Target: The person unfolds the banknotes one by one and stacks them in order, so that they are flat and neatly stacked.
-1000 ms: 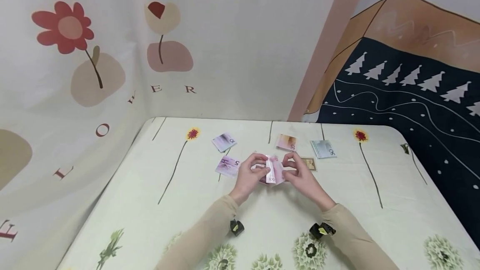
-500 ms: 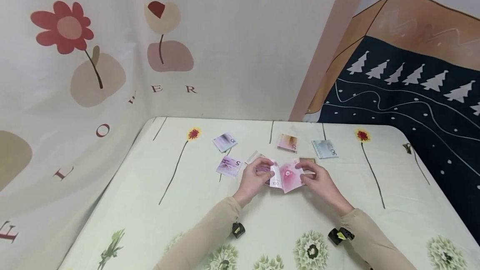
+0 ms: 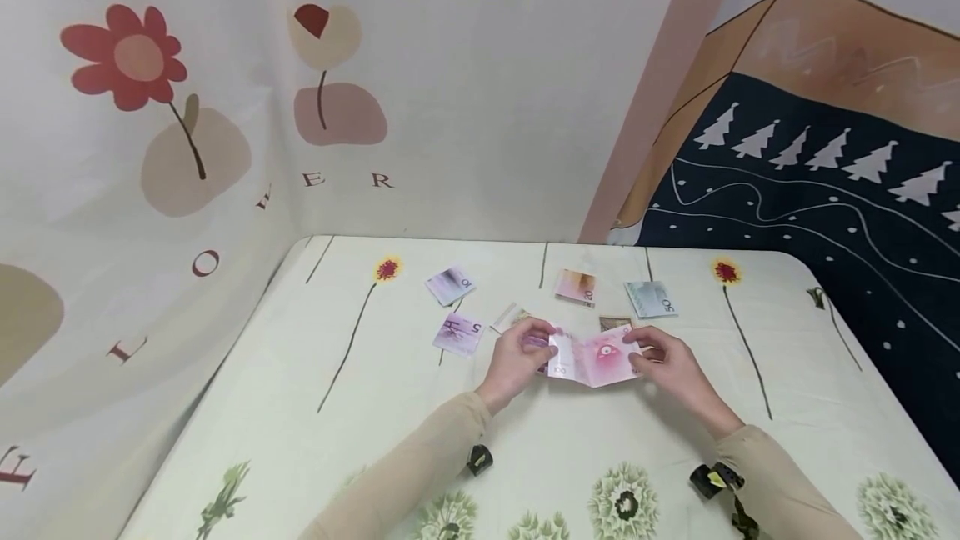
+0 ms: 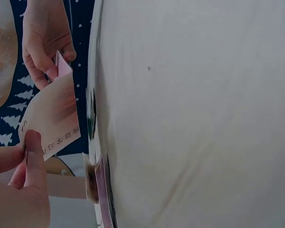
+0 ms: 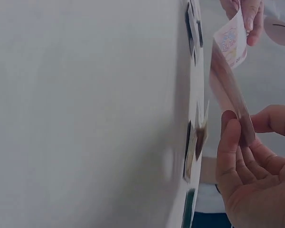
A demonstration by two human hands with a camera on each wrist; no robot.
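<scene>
A pink banknote [image 3: 606, 358] marked 100, creased across its middle, is stretched between my two hands above the table. My left hand [image 3: 516, 363] pinches its left end between thumb and fingers. At the opposite end, my right hand [image 3: 675, 369] pinches the note's edge. The left wrist view has the note's pale back [image 4: 54, 114] facing the camera, with small print along one edge. In the right wrist view the note [image 5: 232, 90] appears nearly edge-on, bent at the crease. Part of a purple note [image 3: 537, 343] peeks out by my left fingers, mostly hidden.
Around the hands lie a purple note [image 3: 458, 334] marked 5, a bluish note [image 3: 450, 284] marked 10, an orange note [image 3: 575, 286] marked 20 and a teal note [image 3: 650, 299] marked 50. A brown note [image 3: 616, 323] and a pale one [image 3: 510, 316] are partly covered.
The pink note has gone from folded to spread nearly flat. My right hand has moved right, drawing its end outward, while my left hand has shifted slightly right.
</scene>
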